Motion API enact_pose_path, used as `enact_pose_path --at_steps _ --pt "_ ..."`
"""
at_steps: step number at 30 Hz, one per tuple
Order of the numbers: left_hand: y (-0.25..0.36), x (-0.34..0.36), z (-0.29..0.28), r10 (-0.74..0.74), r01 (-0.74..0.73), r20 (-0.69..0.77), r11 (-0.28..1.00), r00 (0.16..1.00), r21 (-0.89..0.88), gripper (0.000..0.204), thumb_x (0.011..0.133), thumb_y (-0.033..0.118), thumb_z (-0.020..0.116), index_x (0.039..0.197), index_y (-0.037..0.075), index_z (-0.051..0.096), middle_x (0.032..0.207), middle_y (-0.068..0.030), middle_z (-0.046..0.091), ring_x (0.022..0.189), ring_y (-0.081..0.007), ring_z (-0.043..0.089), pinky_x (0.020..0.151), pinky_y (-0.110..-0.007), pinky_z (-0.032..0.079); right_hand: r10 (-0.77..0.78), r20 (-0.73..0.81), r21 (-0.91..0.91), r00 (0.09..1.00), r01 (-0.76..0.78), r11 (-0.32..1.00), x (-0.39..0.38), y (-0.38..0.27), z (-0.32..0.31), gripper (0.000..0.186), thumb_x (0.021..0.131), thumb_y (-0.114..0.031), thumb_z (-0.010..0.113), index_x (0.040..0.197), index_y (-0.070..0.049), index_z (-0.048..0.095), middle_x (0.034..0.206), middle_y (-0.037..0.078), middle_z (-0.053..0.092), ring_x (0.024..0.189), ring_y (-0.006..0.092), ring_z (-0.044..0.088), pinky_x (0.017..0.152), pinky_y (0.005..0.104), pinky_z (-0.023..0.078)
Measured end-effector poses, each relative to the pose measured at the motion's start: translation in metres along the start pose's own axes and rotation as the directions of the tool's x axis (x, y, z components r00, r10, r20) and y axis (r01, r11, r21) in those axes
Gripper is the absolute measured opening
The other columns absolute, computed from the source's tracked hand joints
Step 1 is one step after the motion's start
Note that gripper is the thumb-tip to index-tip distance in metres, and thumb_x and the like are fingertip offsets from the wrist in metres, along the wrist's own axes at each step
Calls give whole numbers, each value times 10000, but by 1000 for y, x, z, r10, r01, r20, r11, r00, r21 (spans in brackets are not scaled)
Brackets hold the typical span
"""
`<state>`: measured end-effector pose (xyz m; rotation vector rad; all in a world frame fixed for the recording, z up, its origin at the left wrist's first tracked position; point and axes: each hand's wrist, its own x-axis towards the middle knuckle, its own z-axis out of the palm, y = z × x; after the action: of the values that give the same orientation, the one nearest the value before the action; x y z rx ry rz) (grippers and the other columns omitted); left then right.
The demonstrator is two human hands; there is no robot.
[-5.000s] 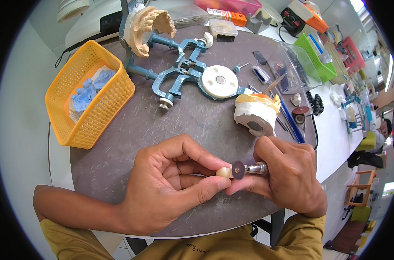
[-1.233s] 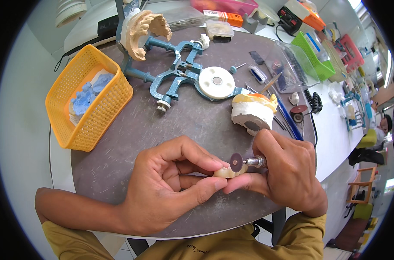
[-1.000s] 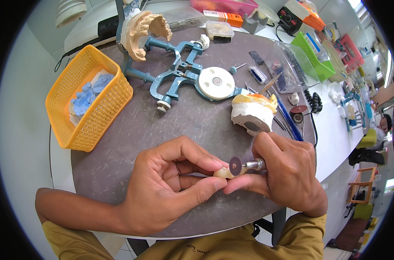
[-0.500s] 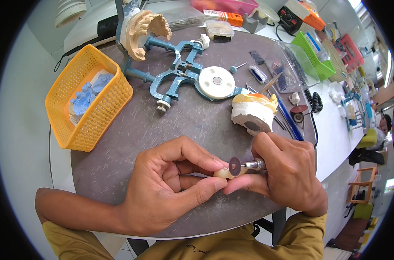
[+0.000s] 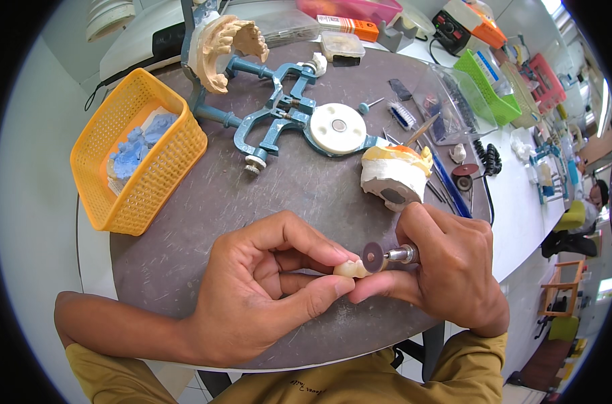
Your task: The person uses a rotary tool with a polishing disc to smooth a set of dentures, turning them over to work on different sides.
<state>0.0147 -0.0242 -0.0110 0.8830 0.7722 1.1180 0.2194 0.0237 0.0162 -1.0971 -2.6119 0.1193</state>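
Observation:
Between thumb and fingertips, my left hand [image 5: 272,283] pinches a small cream-coloured dental bridge [image 5: 349,269] of joined tooth crowns. My right hand [image 5: 447,262] is wrapped round a rotary handpiece [image 5: 403,254], whose metal nose points left. A dark cutting disc [image 5: 372,257] on its tip stands at the right end of the bridge; whether it touches cannot be made out. My right thumb reaches below the disc to my left fingertips. Beyond my right hand sits a white plaster dental model [image 5: 393,176] with a yellow and orange top.
A blue articulator [image 5: 279,111] carries a beige plaster jaw cast [image 5: 222,54] and a white round plate [image 5: 337,128]. At left stands a yellow basket [image 5: 154,195] with blue pieces. Brush [image 5: 401,115], blue pen-like tool [image 5: 454,188] and clear box [image 5: 454,101] lie right.
The handpiece and its disc have shifted slightly to the right along the bridge, so more of the bridge shows. My left hand has hardly moved.

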Motion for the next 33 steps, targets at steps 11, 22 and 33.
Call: enact_pose_path --at_steps 11,22,33 --pt "1 -1 0 -34 34 -17 999 999 -7 210 803 -59 676 951 3 540 976 -123 594 915 -130 614 846 -265 522 -40 9 -15 999 40 999 0 0 2 605 620 -609 702 667 -59 453 549 39 464 437 194 508 405 308 388" --pt "0 1 -2 -26 26 -9 1000 1000 -5 214 814 -78 635 969 6 514 1028 -142 589 963 -158 623 855 -280 535 24 -45 -12 999 -25 1000 1 0 0 631 576 -622 721 692 -55 468 563 43 478 443 197 508 411 318 380" --pt "-2 1 -3 -14 14 -7 1000 1000 -17 226 811 -94 617 973 11 501 1056 -153 581 975 -174 629 858 -288 551 46 -3 -40 999 -46 998 -2 0 0 634 577 -611 732 689 -46 466 548 41 461 433 195 501 407 314 380"
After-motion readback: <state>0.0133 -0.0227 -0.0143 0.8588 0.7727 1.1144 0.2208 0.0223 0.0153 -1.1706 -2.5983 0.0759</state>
